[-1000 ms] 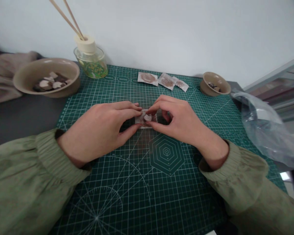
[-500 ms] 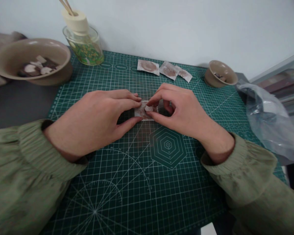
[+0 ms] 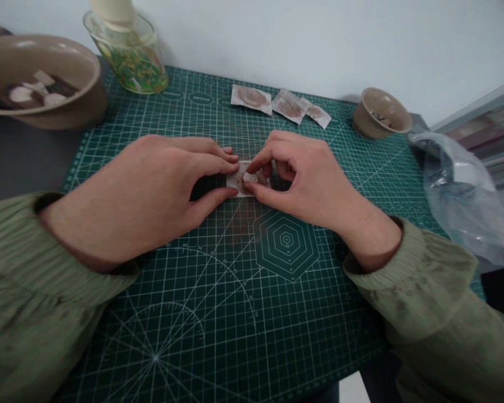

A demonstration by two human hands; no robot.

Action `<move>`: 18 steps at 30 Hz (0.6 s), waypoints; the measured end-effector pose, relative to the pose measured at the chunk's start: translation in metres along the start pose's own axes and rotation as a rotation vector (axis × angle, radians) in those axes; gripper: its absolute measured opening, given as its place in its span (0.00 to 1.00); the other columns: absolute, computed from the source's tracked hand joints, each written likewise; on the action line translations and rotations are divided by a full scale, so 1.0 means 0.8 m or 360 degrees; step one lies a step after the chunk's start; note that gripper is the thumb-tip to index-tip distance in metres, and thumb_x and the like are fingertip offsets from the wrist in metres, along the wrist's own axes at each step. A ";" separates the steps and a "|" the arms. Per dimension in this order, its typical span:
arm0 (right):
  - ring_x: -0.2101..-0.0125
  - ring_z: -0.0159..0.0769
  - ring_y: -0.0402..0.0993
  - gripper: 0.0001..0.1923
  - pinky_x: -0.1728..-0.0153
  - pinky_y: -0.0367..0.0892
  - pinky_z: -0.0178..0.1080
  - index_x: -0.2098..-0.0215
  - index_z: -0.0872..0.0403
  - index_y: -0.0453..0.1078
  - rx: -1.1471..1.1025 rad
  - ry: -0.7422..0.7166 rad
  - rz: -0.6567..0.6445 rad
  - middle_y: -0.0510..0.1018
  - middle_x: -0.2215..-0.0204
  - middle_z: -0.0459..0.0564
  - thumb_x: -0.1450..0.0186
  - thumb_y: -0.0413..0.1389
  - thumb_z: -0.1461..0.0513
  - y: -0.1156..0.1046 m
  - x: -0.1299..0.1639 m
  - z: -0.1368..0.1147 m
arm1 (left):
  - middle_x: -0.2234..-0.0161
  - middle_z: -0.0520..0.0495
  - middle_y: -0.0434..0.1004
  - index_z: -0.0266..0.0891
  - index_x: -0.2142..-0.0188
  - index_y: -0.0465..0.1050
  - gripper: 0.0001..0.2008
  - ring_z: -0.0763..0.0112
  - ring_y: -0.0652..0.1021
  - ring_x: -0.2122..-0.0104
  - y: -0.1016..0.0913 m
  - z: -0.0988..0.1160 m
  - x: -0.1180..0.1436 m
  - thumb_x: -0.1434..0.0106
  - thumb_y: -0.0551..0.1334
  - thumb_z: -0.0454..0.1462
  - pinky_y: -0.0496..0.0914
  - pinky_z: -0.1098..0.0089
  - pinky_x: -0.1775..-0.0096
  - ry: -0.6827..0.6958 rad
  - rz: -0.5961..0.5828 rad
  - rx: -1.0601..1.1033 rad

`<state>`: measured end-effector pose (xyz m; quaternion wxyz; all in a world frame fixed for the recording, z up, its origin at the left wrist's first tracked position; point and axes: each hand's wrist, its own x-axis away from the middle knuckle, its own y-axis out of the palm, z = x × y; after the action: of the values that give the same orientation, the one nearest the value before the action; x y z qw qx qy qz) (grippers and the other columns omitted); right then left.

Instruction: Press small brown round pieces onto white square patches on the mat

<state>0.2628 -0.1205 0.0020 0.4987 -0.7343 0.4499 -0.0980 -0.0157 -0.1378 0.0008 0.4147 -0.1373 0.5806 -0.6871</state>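
Between the thumb and fingers of my right hand (image 3: 304,173) is a small pale piece (image 3: 251,178) with fine markings on its visible face. It rests on a small rectangular sheet (image 3: 234,180), pale and smeared with brown dust, which looks like sandpaper. My left hand (image 3: 163,187) presses the left end of this sheet with thumb and fingertips, the thumb at the near edge and the fingers at the far one. Under the sheet lies a green cutting mat (image 3: 210,280) with white lines. My right hand hides part of the sheet's right end.
Three similar dusty sheets (image 3: 252,99) lie near the wall. A large brown bowl (image 3: 78,95) of small pieces stands left, beside a glass bottle (image 3: 136,61). A smaller bowl (image 3: 367,120) and a crumpled clear plastic bag (image 3: 457,196) are on the right.
The view has tilted slightly, so the bowls, bottle and sheets appear higher. Both hands keep their places on the sheet, and the piece's marked face shows a little more clearly.
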 end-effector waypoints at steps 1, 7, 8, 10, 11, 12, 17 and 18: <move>0.63 0.42 0.78 0.04 0.57 0.71 0.47 0.54 0.49 0.85 -0.0005 -0.0004 -0.0018 0.83 0.60 0.49 0.26 0.71 0.59 -0.001 0.000 0.000 | 0.34 0.48 0.90 0.49 0.35 0.88 0.28 0.45 0.89 0.35 0.001 0.000 0.000 0.14 0.55 0.55 0.81 0.43 0.29 -0.0031 0.0000 0.0023; 0.60 0.45 0.82 0.04 0.56 0.73 0.49 0.55 0.48 0.84 0.0050 0.0061 0.0031 0.85 0.59 0.50 0.26 0.73 0.61 0.000 -0.001 0.001 | 0.34 0.53 0.90 0.53 0.35 0.88 0.30 0.46 0.89 0.35 0.001 0.002 0.002 0.15 0.53 0.59 0.80 0.46 0.28 -0.0109 -0.0014 0.0001; 0.60 0.45 0.82 0.04 0.56 0.74 0.49 0.54 0.48 0.85 0.0046 0.0060 0.0023 0.85 0.59 0.51 0.26 0.74 0.60 0.000 -0.001 0.001 | 0.34 0.53 0.90 0.53 0.35 0.88 0.30 0.47 0.90 0.36 0.002 0.002 0.002 0.15 0.53 0.59 0.81 0.47 0.29 -0.0107 0.0001 -0.0027; 0.61 0.44 0.82 0.05 0.56 0.74 0.49 0.54 0.47 0.85 0.0018 0.0046 -0.0030 0.85 0.59 0.50 0.26 0.74 0.60 0.001 -0.002 0.000 | 0.35 0.53 0.91 0.54 0.35 0.89 0.28 0.48 0.91 0.38 0.002 0.001 0.002 0.15 0.55 0.59 0.82 0.48 0.30 -0.0112 0.0011 -0.0048; 0.61 0.44 0.82 0.05 0.56 0.74 0.48 0.54 0.48 0.85 0.0008 0.0048 -0.0048 0.85 0.60 0.49 0.26 0.74 0.60 0.001 -0.002 -0.001 | 0.36 0.53 0.92 0.55 0.36 0.89 0.27 0.49 0.91 0.38 0.002 0.000 0.002 0.16 0.56 0.59 0.83 0.48 0.31 -0.0113 0.0012 -0.0041; 0.61 0.44 0.82 0.05 0.56 0.74 0.48 0.54 0.48 0.85 0.0008 0.0060 -0.0045 0.85 0.61 0.49 0.26 0.74 0.61 0.001 -0.002 -0.001 | 0.36 0.54 0.92 0.56 0.37 0.90 0.26 0.49 0.91 0.38 0.002 -0.001 0.001 0.17 0.57 0.59 0.83 0.48 0.31 -0.0114 0.0011 -0.0028; 0.61 0.45 0.83 0.05 0.56 0.74 0.49 0.55 0.48 0.86 0.0038 0.0088 0.0007 0.86 0.59 0.50 0.26 0.75 0.61 0.001 -0.003 -0.004 | 0.34 0.54 0.91 0.57 0.36 0.89 0.24 0.47 0.90 0.36 0.002 -0.004 -0.001 0.20 0.62 0.58 0.81 0.46 0.29 -0.0146 0.0009 0.0001; 0.61 0.44 0.83 0.05 0.55 0.74 0.49 0.54 0.48 0.86 0.0019 0.0067 -0.0030 0.86 0.59 0.50 0.26 0.75 0.61 0.000 -0.003 -0.004 | 0.34 0.53 0.91 0.56 0.36 0.89 0.25 0.47 0.90 0.36 0.002 -0.004 -0.001 0.19 0.61 0.58 0.82 0.46 0.29 -0.0146 0.0003 -0.0009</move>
<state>0.2593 -0.1206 0.0041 0.4927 -0.7333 0.4527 -0.1209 -0.0166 -0.1347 -0.0013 0.4412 -0.1693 0.5629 -0.6781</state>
